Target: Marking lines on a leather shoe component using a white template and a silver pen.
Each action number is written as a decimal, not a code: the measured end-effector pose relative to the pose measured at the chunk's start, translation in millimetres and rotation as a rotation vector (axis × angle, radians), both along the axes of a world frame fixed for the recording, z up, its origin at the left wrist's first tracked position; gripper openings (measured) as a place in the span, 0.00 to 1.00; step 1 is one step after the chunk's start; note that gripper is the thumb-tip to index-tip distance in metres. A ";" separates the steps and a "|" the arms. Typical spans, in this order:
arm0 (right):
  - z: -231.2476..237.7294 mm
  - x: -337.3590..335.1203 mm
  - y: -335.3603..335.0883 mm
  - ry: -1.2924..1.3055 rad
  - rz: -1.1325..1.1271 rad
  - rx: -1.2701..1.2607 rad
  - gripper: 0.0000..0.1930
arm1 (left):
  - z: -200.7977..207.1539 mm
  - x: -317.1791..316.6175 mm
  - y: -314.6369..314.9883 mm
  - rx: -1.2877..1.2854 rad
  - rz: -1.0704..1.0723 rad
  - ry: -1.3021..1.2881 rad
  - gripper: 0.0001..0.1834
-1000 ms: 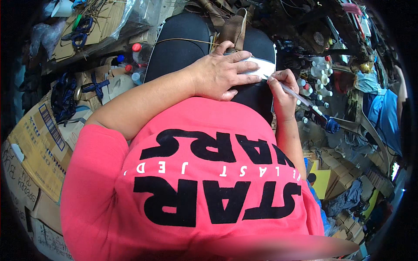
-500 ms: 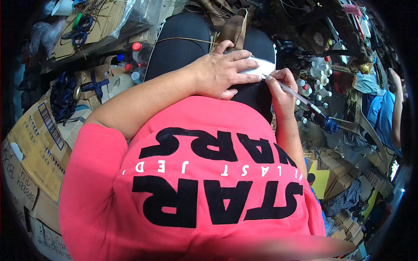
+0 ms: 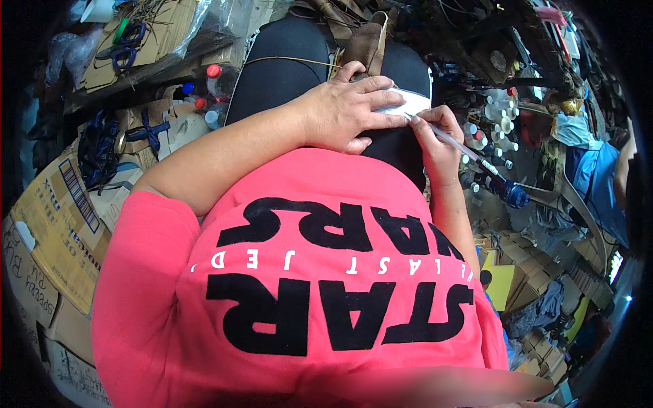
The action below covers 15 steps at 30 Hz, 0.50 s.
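Note:
My left hand lies spread over a white flat piece resting on my right thigh, in dark trousers. Its fingers press on the piece, which they partly cover. In my right hand is a slim clear-barrelled pen, pinched between thumb and fingers. The pen's tip meets the near edge of the white piece beside my left fingertips, and its dark, blue-ended back points down to the right. Just beyond my left hand, a brown leather-like piece stands between my thighs.
Several capped bottles stand to the right. More bottles with red and blue caps are at the left. Blue-handled scissors lie on cardboard at the far left. A cardboard box sits lower left. Another person's arm shows at the right edge.
My right hand and the pen have shifted slightly left along the white piece. My left hand stays in place. The other person's arm at the right edge has moved.

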State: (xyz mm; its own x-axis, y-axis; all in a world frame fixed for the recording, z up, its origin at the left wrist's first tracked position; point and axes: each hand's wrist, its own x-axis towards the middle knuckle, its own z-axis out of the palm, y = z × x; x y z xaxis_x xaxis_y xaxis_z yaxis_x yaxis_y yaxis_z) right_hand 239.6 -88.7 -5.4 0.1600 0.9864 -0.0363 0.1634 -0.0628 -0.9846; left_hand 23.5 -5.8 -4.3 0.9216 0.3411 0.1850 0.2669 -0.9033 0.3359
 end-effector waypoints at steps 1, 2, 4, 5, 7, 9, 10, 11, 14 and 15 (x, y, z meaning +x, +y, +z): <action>0.5 -0.3 -0.1 0.013 -0.006 -0.007 0.04 | 0.1 -0.1 -0.1 0.000 0.000 0.000 0.38; 0.4 -0.2 0.0 0.014 -0.006 -0.007 0.04 | 0.3 0.0 -0.2 -0.002 -0.001 -0.004 0.38; 0.1 0.0 0.0 0.016 0.002 -0.016 0.04 | 0.8 0.1 0.2 -0.004 -0.001 -0.009 0.38; 0.4 -0.3 0.0 0.016 0.002 -0.016 0.04 | 1.2 0.1 0.5 -0.008 -0.003 -0.012 0.38; 1.2 -1.4 0.2 0.006 -0.002 -0.007 0.04 | 1.3 -0.3 0.5 -0.012 -0.005 -0.016 0.37; -1.8 0.6 -0.1 -0.010 -0.002 -0.001 0.04 | 0.9 -0.5 0.3 -0.008 -0.007 -0.029 0.37; -2.8 1.4 -0.4 -0.027 -0.002 0.004 0.03 | 1.2 -0.5 0.3 -0.009 -0.009 -0.029 0.37; -1.9 0.6 -0.1 -0.026 0.000 0.004 0.03 | 1.6 -0.8 0.5 -0.012 -0.008 -0.031 0.36; 1.1 -1.3 0.1 -0.017 -0.004 -0.005 0.03 | 1.8 -1.3 0.3 -0.012 -0.008 -0.034 0.36; 0.7 -0.8 0.0 -0.025 -0.006 -0.009 0.04 | 1.8 -1.3 0.4 -0.008 -0.010 -0.035 0.35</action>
